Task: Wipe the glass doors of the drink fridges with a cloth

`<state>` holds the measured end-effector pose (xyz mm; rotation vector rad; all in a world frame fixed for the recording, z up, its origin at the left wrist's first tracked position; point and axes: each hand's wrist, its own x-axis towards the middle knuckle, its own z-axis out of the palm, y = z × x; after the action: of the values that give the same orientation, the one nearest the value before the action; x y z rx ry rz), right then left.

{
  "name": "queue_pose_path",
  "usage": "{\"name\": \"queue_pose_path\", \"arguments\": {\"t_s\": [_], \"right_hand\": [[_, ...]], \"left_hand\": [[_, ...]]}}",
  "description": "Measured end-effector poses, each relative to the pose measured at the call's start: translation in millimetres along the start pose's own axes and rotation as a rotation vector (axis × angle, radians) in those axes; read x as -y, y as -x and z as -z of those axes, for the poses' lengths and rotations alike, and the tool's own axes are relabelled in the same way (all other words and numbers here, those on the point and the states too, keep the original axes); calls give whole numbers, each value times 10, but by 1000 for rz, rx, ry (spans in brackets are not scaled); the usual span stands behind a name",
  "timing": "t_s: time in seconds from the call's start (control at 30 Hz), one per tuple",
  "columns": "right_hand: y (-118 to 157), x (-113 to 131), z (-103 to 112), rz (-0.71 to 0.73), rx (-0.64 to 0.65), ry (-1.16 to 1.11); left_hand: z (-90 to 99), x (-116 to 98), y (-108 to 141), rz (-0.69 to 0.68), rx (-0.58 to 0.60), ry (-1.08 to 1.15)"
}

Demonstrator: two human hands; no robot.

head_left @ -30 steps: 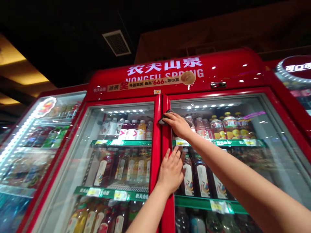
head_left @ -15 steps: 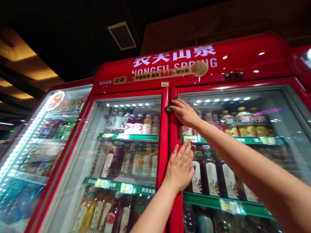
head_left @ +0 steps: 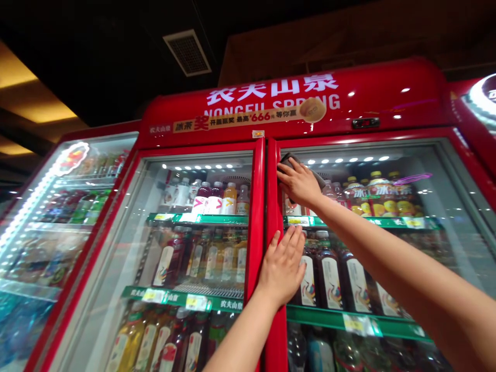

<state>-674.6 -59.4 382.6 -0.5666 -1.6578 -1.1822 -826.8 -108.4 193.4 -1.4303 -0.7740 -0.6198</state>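
Red two-door drinks cooler (head_left: 391, 95), seen from below, between a lit cooler (head_left: 112, 130) on the left and another red unit (head_left: 463, 116) on the right. The person's right forearm crosses the right door (head_left: 274, 206), blocking some bottles. A dark cloth (head_left: 289, 157) lies against that door's upper left corner, its visible length slanting down to the right. The right hand (head_left: 300, 181) covers its middle, fingers holding it to the glass. Below, the left hand (head_left: 282, 266) lies flat, fingers extended upward, grasping nothing. Inside, green-edged shelves hold white-labelled dark bottles (head_left: 331, 281) and yellow-capped ones.
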Motion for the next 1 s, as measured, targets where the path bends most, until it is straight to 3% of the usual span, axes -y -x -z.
{"name": "queue_pose_path", "arguments": {"t_s": [0.13,0.33,0.47,0.57,0.63,0.73,0.77,0.83,0.9,0.97,1.0], "right_hand": [[261,-65,71,198,54,-19],[119,-111,89,-20,37,38],[475,-51,141,200,89,16],[650,-216,211,356,138,-1],[606,-325,220,244,97,20],[443,-260,162,-162,-50,82],[405,-181,137,-230,-72,93],[386,-31,109,-137,-26,85],[428,-13,139,126,85,56],[493,-194,225,257,150,46],[522,-339,275,216,143,56]], "left_hand": [[1,0,0,1,12,20],[-6,8,-2,0,-9,33],[-8,10,-5,7,-2,35],[-7,13,-5,8,-1,36],[-7,15,-6,10,-3,40],[-16,22,-9,12,-16,39],[-22,26,-11,11,-24,37],[-37,37,-18,10,-45,35],[-51,48,-26,4,-66,40],[-58,54,-36,-2,-79,49],[-58,53,-40,-3,-81,52]]}}
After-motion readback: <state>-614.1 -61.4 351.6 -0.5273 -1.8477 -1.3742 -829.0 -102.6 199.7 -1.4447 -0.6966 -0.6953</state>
